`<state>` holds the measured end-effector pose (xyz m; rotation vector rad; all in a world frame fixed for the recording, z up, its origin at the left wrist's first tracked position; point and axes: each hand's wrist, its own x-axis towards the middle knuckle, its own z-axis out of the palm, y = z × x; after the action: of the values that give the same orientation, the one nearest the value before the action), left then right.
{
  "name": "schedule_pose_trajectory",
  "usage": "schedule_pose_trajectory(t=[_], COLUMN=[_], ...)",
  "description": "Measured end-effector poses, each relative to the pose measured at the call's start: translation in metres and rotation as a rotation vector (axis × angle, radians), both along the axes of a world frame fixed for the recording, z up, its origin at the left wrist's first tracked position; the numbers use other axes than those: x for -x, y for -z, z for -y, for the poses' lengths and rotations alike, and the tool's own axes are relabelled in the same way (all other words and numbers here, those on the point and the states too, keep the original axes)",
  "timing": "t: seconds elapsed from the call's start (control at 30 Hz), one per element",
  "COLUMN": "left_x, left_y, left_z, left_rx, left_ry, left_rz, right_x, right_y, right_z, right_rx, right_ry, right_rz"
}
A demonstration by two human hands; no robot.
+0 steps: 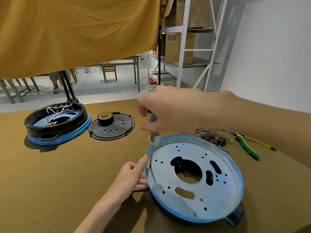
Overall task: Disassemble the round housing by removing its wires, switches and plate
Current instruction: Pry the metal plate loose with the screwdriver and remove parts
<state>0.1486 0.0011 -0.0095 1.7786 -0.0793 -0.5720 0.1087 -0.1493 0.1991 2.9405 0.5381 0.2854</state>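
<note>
The round housing (195, 179) lies on the table (67, 174) at near right, open face up, its pale metal plate (185, 153) showing a large central cutout, slots and small holes inside a blue rim; a dark tab sticks out at its near-right edge. A screwdriver (154, 140) stands almost upright, long axis leaning slightly toward the top right, tip down at a hole near the plate's left rim. The right hand (170, 111) is wrapped closed around its grey handle from above. The left hand (133, 175) rests against the housing's left rim, thumb laid on the edge just beside the shaft, fingers curled under. Behind the housing lie removed switches with blue wires (213, 137), and green-and-yellow pliers (247, 145) at far right. Well apart at far left sit a second housing (57, 123) with white wires inside and a black perforated cover (112, 128) carrying a tape roll (105, 117). Bare table stretches between and in the near left.
</note>
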Motion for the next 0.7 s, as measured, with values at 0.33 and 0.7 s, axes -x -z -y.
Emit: schedule_pose_trajectory(t=[0.33, 0.7], left_x=[0.000, -0.002], left_y=[0.002, 0.004], left_z=[0.000, 0.001], left_rx=[0.011, 0.036], left_ry=[-0.005, -0.014], left_rz=[0.002, -0.002], right_x=[-0.009, -0.004], right_y=[0.008, 0.005], right_z=[0.001, 0.002], right_rx=[0.101, 0.079], right_ry=[0.038, 0.036], right_rz=[0.147, 0.114])
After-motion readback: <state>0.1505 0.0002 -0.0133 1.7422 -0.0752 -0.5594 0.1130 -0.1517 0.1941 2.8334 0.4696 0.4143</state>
